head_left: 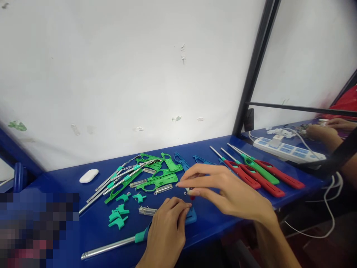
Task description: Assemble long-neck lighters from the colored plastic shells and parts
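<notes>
My left hand (169,227) is closed around a long-nosed lighter lying on the blue table, its metal tube (108,247) and green collar (141,236) sticking out to the left. The lighter's blue handle (191,216) shows past my fingertips, partly covered. Just above that handle is my right hand (231,191), thumb and fingers drawn together near a tiny pale and red piece (188,192) too small to name. Green triggers (118,216) lie left of my left hand. A clear fuel tank (147,211) sits close beside it.
Green handle shells (160,181), metal tubes (117,178) and blue shells (182,162) lie behind. Red and green lighters (259,171) rest at the right. A white case (89,176) is at left. Beyond the black post are a power strip (290,149) and another person's hands (323,132).
</notes>
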`<state>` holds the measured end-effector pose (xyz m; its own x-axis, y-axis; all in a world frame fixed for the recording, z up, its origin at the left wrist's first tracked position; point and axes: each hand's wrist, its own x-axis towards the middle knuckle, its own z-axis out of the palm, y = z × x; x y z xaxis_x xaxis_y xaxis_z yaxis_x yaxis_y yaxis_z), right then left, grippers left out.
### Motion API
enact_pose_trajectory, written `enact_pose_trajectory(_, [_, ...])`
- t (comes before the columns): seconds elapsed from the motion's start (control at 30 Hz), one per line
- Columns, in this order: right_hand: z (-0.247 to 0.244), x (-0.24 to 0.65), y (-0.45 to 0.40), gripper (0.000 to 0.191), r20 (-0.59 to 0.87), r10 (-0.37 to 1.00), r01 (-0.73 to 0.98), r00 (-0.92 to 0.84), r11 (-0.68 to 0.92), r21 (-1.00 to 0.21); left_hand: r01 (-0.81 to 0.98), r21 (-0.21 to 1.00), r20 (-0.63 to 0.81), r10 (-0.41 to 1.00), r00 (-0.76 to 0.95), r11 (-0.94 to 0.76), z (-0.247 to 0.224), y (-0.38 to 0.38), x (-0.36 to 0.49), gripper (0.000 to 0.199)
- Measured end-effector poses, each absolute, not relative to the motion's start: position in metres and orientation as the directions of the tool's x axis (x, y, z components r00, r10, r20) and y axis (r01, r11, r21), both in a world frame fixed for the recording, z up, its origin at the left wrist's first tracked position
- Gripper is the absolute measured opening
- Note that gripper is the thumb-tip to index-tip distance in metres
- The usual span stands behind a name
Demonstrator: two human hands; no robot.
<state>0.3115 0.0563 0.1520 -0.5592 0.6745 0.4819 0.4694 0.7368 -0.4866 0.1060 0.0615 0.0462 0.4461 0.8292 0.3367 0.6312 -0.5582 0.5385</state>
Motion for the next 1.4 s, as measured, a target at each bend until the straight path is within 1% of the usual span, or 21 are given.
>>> enact_pose_trajectory(0.07, [0.1526, 0.3118, 0.0562, 0.037, 0.472, 0.656, 0.419, -0.590, 0.748, -0.515, 0.630, 0.540, 0.333, 0.830, 0.448, -0.557, 0.0471, 0.0609, 0.1060, 0.037])
enact_pose_trajectory(0.1, [0.1525, 0.3118, 0.0566, 0.036, 0.481, 0.655, 0.414, -0.582, 0.749, -0.518, 0.630, 0.541, 0.331, 0.830, 0.450, -0.557, 0.0473, 0.0607, 0.1059, 0.037])
enact_pose_trajectory(0.2, [0.1518, 0.3112, 0.0574, 0.018, 0.519, 0.680, 0.480, -0.519, 0.733, -0.481, 0.631, 0.540, 0.330, 0.829, 0.451, -0.558, 0.0470, 0.0608, 0.1059, 0.036])
enact_pose_trajectory(0.27, [0.1520, 0.3110, 0.0564, 0.017, 0.506, 0.689, 0.510, -0.520, 0.725, -0.463, 0.632, 0.540, 0.331, 0.831, 0.447, -0.555, 0.0463, 0.0616, 0.1061, 0.036])
enact_pose_trajectory(0.3, [0.1522, 0.3111, 0.0556, 0.020, 0.488, 0.685, 0.498, -0.540, 0.728, -0.472, 0.634, 0.541, 0.330, 0.833, 0.444, -0.553, 0.0460, 0.0619, 0.1063, 0.036])
enact_pose_trajectory(0.4, [0.1524, 0.3111, 0.0538, 0.040, 0.457, 0.640, 0.391, -0.617, 0.754, -0.528, 0.636, 0.546, 0.323, 0.838, 0.440, -0.545, 0.0452, 0.0618, 0.1066, 0.036])
enact_pose_trajectory(0.43, [0.1521, 0.3109, 0.0538, 0.041, 0.461, 0.638, 0.381, -0.617, 0.754, -0.535, 0.637, 0.546, 0.321, 0.838, 0.441, -0.544, 0.0451, 0.0613, 0.1065, 0.037])
enact_pose_trajectory(0.47, [0.1516, 0.3104, 0.0540, 0.037, 0.469, 0.648, 0.399, -0.600, 0.750, -0.527, 0.638, 0.545, 0.320, 0.838, 0.441, -0.544, 0.0451, 0.0608, 0.1064, 0.037])
enact_pose_trajectory(0.53, [0.1507, 0.3095, 0.0548, 0.023, 0.482, 0.687, 0.489, -0.543, 0.726, -0.484, 0.643, 0.541, 0.319, 0.839, 0.441, -0.543, 0.0453, 0.0597, 0.1062, 0.037])
enact_pose_trajectory(0.57, [0.1505, 0.3092, 0.0551, 0.020, 0.484, 0.704, 0.532, -0.519, 0.710, -0.461, 0.645, 0.538, 0.319, 0.840, 0.440, -0.542, 0.0454, 0.0593, 0.1062, 0.036])
enact_pose_trajectory(0.63, [0.1509, 0.3097, 0.0548, 0.020, 0.471, 0.718, 0.560, -0.513, 0.695, -0.451, 0.647, 0.535, 0.319, 0.839, 0.440, -0.543, 0.0458, 0.0589, 0.1062, 0.037])
enact_pose_trajectory(0.77, [0.1524, 0.3121, 0.0530, 0.037, 0.429, 0.677, 0.449, -0.598, 0.726, -0.521, 0.639, 0.537, 0.322, 0.834, 0.448, -0.551, 0.0465, 0.0591, 0.1063, 0.037])
enact_pose_trajectory(0.83, [0.1519, 0.3117, 0.0529, 0.033, 0.444, 0.688, 0.469, -0.574, 0.721, -0.511, 0.636, 0.538, 0.324, 0.832, 0.450, -0.553, 0.0469, 0.0593, 0.1061, 0.036])
enact_pose_trajectory(0.9, [0.1507, 0.3105, 0.0532, 0.023, 0.472, 0.720, 0.547, -0.509, 0.694, -0.468, 0.635, 0.537, 0.325, 0.831, 0.452, -0.555, 0.0472, 0.0596, 0.1060, 0.036])
enact_pose_trajectory(0.93, [0.1502, 0.3099, 0.0534, 0.023, 0.489, 0.728, 0.578, -0.480, 0.682, -0.449, 0.635, 0.536, 0.326, 0.831, 0.452, -0.556, 0.0473, 0.0598, 0.1060, 0.036])
enact_pose_trajectory(1.03, [0.1496, 0.3102, 0.0535, 0.022, 0.496, 0.725, 0.566, -0.478, 0.686, -0.457, 0.636, 0.537, 0.327, 0.832, 0.449, -0.554, 0.0472, 0.0605, 0.1065, 0.037])
enact_pose_trajectory(1.1, [0.1500, 0.3112, 0.0533, 0.030, 0.457, 0.709, 0.512, -0.538, 0.705, -0.491, 0.635, 0.539, 0.324, 0.832, 0.450, -0.554, 0.0468, 0.0606, 0.1068, 0.037])
enact_pose_trajectory(1.17, [0.1498, 0.3112, 0.0532, 0.038, 0.425, 0.704, 0.506, -0.569, 0.707, -0.494, 0.633, 0.542, 0.320, 0.832, 0.454, -0.553, 0.0461, 0.0604, 0.1069, 0.037])
enact_pose_trajectory(1.3, [0.1486, 0.3069, 0.0516, 0.026, 0.484, 0.739, 0.652, -0.468, 0.659, -0.375, 0.638, 0.542, 0.312, 0.836, 0.451, -0.547, 0.0449, 0.0593, 0.1059, 0.036])
enact_pose_trajectory(1.33, [0.1488, 0.3061, 0.0507, 0.027, 0.501, 0.741, 0.673, -0.447, 0.648, -0.358, 0.640, 0.541, 0.310, 0.837, 0.451, -0.545, 0.0448, 0.0591, 0.1056, 0.036])
enact_pose_trajectory(1.4, [0.1499, 0.3061, 0.0488, 0.027, 0.497, 0.745, 0.666, -0.445, 0.646, -0.373, 0.642, 0.540, 0.307, 0.837, 0.452, -0.545, 0.0446, 0.0590, 0.1054, 0.036])
